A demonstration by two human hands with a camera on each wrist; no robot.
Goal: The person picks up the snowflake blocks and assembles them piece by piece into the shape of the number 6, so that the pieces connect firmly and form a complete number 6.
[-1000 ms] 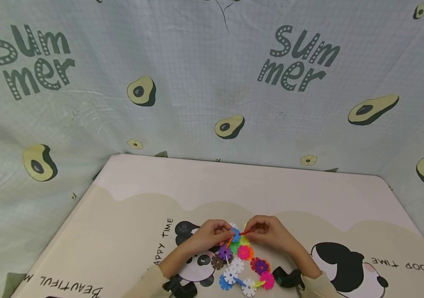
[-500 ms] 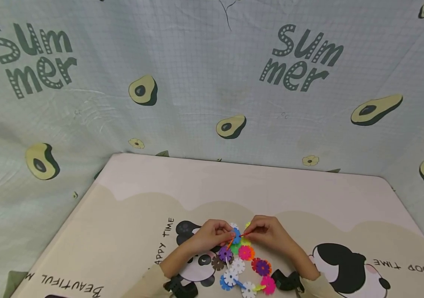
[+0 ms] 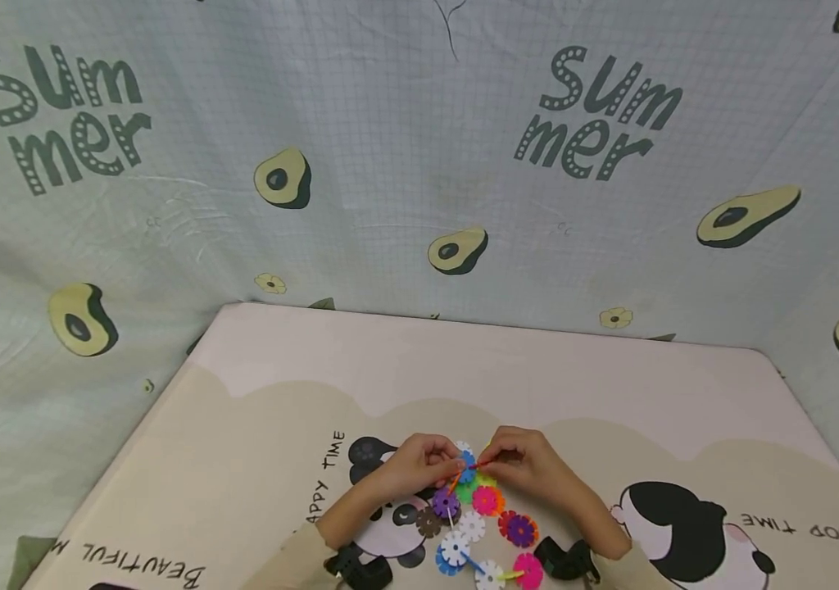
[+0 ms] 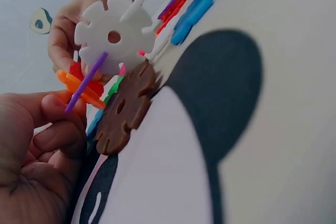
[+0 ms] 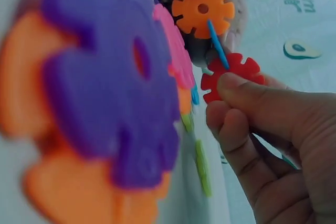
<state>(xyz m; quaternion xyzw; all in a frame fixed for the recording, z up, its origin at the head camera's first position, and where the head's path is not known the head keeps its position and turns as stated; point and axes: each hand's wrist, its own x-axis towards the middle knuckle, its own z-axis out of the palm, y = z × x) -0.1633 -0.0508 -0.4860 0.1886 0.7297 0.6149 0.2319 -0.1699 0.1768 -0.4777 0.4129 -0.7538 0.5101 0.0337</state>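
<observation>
Pale green fabric (image 3: 375,123), avocado-printed, is hung beyond the far edge of a pink-and-beige surface (image 3: 390,352); a broad stretch of surface is left between that edge and both hands. Slotted discs (image 3: 472,526), multicoloured: spread between the forearms. Left hand (image 3: 419,460): narrow grip, orange disc (image 5: 202,24) pinched at its rim. Right hand (image 3: 530,460): narrow grip, red disc (image 5: 239,64) pinched by thumb and fingers, just beside the left. Blue disc (image 5: 216,43), seen edge-on: held between the orange and red rims; whether seated in the red cannot be told.
</observation>
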